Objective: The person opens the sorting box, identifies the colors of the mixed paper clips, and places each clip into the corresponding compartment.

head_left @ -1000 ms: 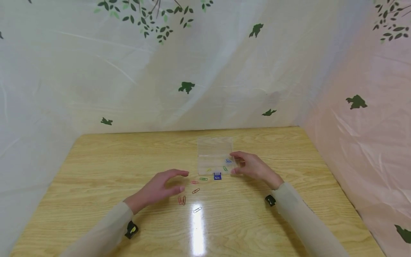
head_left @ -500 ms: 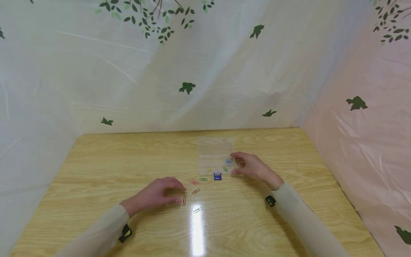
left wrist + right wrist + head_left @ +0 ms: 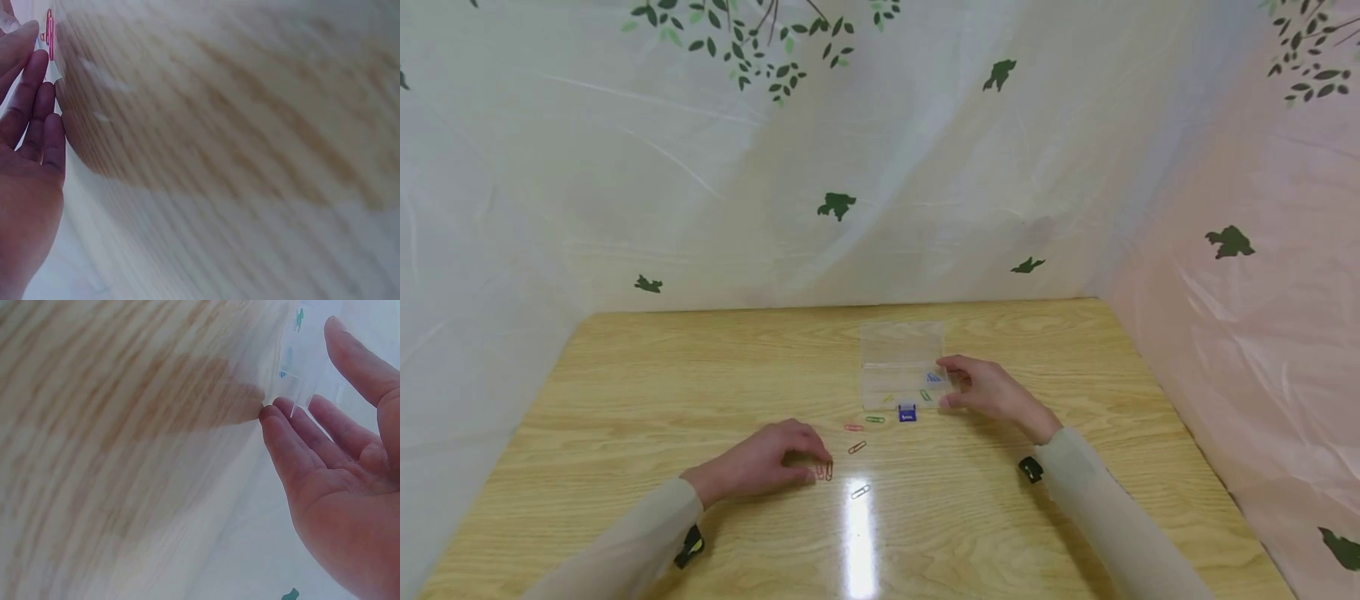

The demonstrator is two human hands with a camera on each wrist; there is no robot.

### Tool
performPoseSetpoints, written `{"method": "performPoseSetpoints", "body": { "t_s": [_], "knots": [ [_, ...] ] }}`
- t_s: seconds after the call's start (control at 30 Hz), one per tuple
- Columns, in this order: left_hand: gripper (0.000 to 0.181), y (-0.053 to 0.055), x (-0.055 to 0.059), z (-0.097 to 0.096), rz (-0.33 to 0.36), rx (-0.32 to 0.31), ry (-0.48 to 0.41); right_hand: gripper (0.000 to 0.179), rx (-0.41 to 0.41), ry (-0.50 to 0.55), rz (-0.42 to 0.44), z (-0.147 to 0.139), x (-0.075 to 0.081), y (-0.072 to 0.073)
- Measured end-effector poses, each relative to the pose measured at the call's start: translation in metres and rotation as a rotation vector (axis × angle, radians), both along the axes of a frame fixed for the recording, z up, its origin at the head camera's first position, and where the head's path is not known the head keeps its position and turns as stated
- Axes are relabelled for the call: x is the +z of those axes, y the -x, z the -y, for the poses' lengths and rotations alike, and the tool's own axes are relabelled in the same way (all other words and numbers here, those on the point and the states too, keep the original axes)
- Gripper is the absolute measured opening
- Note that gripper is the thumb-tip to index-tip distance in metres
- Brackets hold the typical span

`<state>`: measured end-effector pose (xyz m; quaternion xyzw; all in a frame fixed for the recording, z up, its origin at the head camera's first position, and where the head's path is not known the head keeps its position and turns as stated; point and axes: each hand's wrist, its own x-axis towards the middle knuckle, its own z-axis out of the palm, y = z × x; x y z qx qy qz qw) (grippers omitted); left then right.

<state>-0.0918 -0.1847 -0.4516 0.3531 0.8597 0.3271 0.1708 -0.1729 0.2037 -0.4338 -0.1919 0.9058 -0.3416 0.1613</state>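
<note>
My left hand [image 3: 767, 457] is low over the table, its thumb and fingertips right at two red paper clips [image 3: 829, 471] lying side by side. In the left wrist view, a red paper clip [image 3: 50, 34] shows just past the fingertips. At the right side of a clear plastic box [image 3: 901, 343], my right hand [image 3: 996, 392] holds its edge, thumb at the front corner and fingers farther back. The box lies with its lid back. Inside are a green paper clip [image 3: 925, 395], a yellow one [image 3: 888, 398] and blue ones [image 3: 933, 377].
A blue latch [image 3: 907, 412] sticks out at the box's front. Between the hands lie a green paper clip [image 3: 875, 419], a pink one [image 3: 853, 427], a brownish one [image 3: 857, 447] and a pale one [image 3: 861, 492]. A printed sheet [image 3: 737, 208] hangs behind the wooden table [image 3: 662, 367].
My left hand has moved down and toward me, from beside the pink clip to the two red clips, and its fingers have drawn closer to them. The right hand stays at the box.
</note>
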Motion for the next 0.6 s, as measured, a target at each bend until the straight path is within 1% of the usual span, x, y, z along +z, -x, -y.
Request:
{"method": "performPoseSetpoints", "body": {
  "t_s": [0.2, 0.3, 0.43, 0.6],
  "knots": [
    [0.02, 0.003, -0.0026, 0.0013, -0.009, -0.027, 0.003, 0.068, -0.003, 0.004, 0.016, 0.0007, -0.0005, 0.0012],
    [0.018, 0.0042, -0.0037, 0.0013, -0.041, -0.046, 0.0, 0.068, -0.011, 0.008, 0.027, 0.001, -0.0016, 0.0023],
    [0.015, 0.0061, -0.0053, 0.0006, -0.09, -0.072, -0.015, 0.067, -0.003, 0.007, 0.016, 0.0013, -0.0017, 0.0028],
    [0.013, 0.0078, -0.008, 0.0001, -0.12, -0.087, -0.029, 0.067, -0.006, 0.004, 0.02, 0.001, -0.0018, 0.0032]
  ]
}}
